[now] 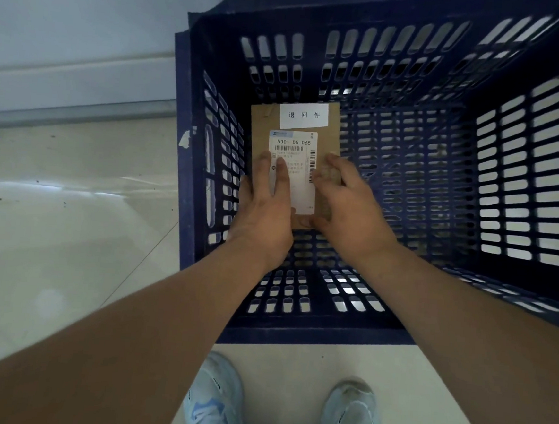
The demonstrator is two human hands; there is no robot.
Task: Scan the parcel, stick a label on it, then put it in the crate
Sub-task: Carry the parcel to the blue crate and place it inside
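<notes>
A flat brown cardboard parcel (327, 138) lies inside the dark blue slotted crate (521, 184), against its left wall. It carries a white shipping label with barcodes (293, 146) and a second white label with three printed characters (304, 115) at its far end. My left hand (265, 210) rests on the parcel's near left part, fingers over the shipping label. My right hand (346, 200) grips the parcel's near right edge. Both hands reach down into the crate. Whether the parcel touches the crate floor cannot be told.
The crate stands on a pale tiled floor (53, 227) next to a white wall with a skirting strip (72, 112). My two light-coloured shoes (219, 404) stand just in front of the crate's near rim. No other parcels are in the crate.
</notes>
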